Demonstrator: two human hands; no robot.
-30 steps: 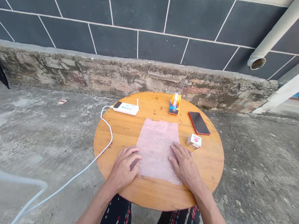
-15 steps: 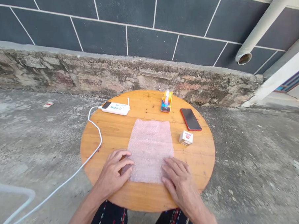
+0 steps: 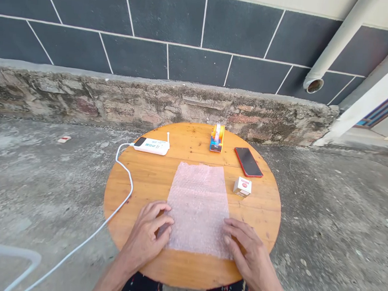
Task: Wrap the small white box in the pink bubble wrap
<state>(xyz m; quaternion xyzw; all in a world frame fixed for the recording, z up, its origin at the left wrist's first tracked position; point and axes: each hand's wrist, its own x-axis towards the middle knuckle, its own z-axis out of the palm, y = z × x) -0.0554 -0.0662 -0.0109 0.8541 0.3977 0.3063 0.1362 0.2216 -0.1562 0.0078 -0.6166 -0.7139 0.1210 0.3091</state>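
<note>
A pinkish sheet of bubble wrap (image 3: pixel 198 205) lies flat on the round wooden table (image 3: pixel 141 173). My left hand (image 3: pixel 151 229) rests at its left edge, fingers apart and curved, the fingertips touching the sheet. On the other side, my right hand (image 3: pixel 245 246) is at the lower right edge with its fingers spread and the fingertips at the wrap's border. Neither hand grips anything. To the right of the sheet stands a small white box (image 3: pixel 242 187) with red print, apart from my right hand.
A tape dispenser (image 3: pixel 217 138) stands at the table's far side. At the right lies a red-edged phone (image 3: pixel 248 162). A white device (image 3: pixel 151 146) at the left has a white cable (image 3: pixel 127 194) running off the table. Beyond is a stone-based wall (image 3: pixel 134 104).
My right hand has moved outward to the right and slightly nearer to me. The wrap's lower right corner has shifted rightward. My left hand stays by the left edge; the view has tilted slightly.
</note>
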